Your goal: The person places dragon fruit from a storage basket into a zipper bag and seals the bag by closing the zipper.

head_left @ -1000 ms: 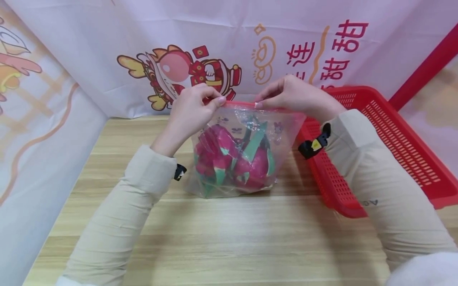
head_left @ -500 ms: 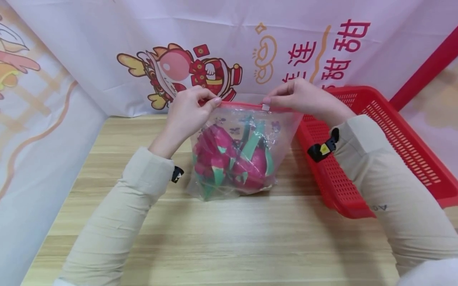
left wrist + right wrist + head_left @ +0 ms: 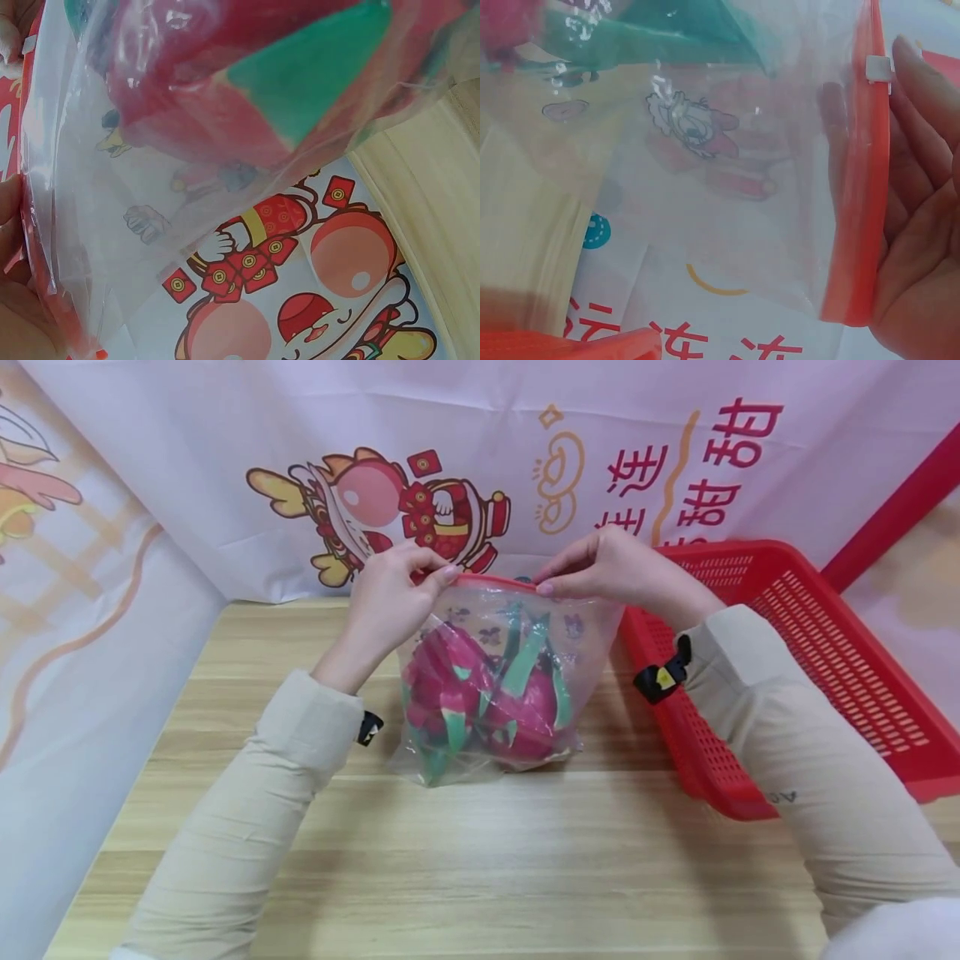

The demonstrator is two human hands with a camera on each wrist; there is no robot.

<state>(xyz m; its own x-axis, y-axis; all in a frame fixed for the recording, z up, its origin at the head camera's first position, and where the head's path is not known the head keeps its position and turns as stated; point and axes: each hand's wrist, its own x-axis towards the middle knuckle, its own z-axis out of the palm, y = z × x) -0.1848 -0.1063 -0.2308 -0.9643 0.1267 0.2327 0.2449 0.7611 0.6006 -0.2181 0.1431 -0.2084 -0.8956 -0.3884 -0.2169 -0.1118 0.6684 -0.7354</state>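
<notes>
A clear slider zip bag (image 3: 592,652) with a red zip strip stands on the wooden table. Inside it are two pink dragon fruits, the left one (image 3: 442,681) beside the right one (image 3: 528,714), both with green scales. My left hand (image 3: 393,602) pinches the left end of the strip between thumb and forefinger. My right hand (image 3: 626,572) has thumb and fingertips on the strip right of its middle. In the right wrist view, the white slider (image 3: 878,68) sits on the red strip (image 3: 862,187) close to the thumb tip, with other fingers behind the film.
A red plastic basket (image 3: 930,768) with slotted walls stands to the right, partly behind my right forearm. A printed cloth (image 3: 450,410) hangs along the table's back edge, and another cloth (image 3: 82,635) lines the left side. Wooden table (image 3: 480,860) extends in front of the bag.
My right hand slid right along the strip, then came back left to around its earlier spot. My left hand shifted slightly left, keeping its pinch, and the bag moved slightly with it.
</notes>
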